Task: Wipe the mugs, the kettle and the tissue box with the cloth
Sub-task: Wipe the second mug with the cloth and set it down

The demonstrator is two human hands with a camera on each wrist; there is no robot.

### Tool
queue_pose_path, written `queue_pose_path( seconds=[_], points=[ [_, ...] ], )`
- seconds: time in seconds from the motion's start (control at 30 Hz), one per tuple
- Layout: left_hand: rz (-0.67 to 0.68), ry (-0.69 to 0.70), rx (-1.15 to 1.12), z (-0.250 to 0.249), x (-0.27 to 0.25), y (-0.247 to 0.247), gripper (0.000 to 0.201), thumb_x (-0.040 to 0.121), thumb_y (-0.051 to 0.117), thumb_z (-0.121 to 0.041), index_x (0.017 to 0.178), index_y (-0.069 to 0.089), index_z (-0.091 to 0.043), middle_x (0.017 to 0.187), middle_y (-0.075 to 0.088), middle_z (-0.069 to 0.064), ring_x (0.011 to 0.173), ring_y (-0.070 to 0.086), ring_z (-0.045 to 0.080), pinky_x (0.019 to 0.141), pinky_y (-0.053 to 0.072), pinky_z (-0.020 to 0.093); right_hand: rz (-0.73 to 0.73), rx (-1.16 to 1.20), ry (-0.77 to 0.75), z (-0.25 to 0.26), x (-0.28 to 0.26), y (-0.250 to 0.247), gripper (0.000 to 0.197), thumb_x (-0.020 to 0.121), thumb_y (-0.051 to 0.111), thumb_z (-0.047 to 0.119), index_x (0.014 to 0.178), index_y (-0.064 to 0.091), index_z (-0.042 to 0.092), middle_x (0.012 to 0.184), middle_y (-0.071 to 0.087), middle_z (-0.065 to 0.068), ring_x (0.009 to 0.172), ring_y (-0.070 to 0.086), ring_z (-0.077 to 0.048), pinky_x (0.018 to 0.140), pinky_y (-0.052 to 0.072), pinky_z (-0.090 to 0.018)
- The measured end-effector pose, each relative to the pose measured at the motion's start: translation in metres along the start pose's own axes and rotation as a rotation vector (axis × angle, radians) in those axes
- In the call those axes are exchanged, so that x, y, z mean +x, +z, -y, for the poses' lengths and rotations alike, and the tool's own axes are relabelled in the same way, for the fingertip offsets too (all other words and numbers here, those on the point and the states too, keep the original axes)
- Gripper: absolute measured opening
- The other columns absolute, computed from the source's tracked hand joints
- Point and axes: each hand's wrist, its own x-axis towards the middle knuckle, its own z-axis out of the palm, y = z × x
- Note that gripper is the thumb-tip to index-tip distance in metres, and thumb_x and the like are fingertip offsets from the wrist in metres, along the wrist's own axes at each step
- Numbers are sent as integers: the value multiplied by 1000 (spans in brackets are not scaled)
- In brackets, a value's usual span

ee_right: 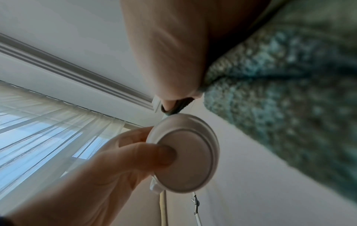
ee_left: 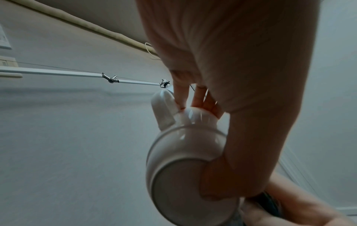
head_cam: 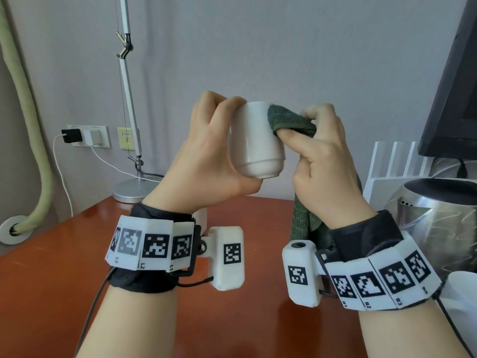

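My left hand [head_cam: 214, 151] holds a white mug [head_cam: 254, 140] up in the air, thumb under its base [ee_left: 185, 188] and fingers curled at the handle [ee_left: 164, 110]. My right hand [head_cam: 320, 151] grips a dark green cloth [head_cam: 289, 120] and presses it against the mug's right side near the rim. The cloth's tail [head_cam: 302, 220] hangs down past my right wrist. In the right wrist view the mug's base [ee_right: 189, 159] shows with the left thumb on it, and the cloth [ee_right: 289, 85] fills the right. A steel kettle [head_cam: 438, 215] stands at the right. Another white mug [head_cam: 462, 301] sits at the lower right.
A red-brown wooden table [head_cam: 64, 267] lies below my hands. A desk lamp [head_cam: 129, 187] stands at the back left by wall sockets with a charger [head_cam: 85, 136]. A dark monitor [head_cam: 454, 86] and a white rack [head_cam: 395, 161] are at the back right.
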Motion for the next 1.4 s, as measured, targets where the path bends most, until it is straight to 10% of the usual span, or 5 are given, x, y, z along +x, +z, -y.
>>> queue_pose_path(
  seconds=[1.03, 1.4],
  points=[
    [50, 15, 5, -6, 0, 10, 89, 57, 69, -39, 133, 45, 0, 113, 34, 4, 105, 43, 27, 73, 51, 50, -1, -26, 185, 14, 3, 8, 50, 79, 32, -1, 118, 62, 4, 113, 45, -21, 95, 49, -38, 70, 50, -46],
    [-47, -53, 63, -3, -2, 12, 84, 59, 76, -30, 131, 45, 0, 112, 31, 1, 106, 42, 24, 69, 53, 47, -39, 51, 66, 19, 1, 6, 39, 72, 28, 8, 76, 66, 0, 86, 46, -11, 73, 44, -28, 50, 39, -35]
  ],
)
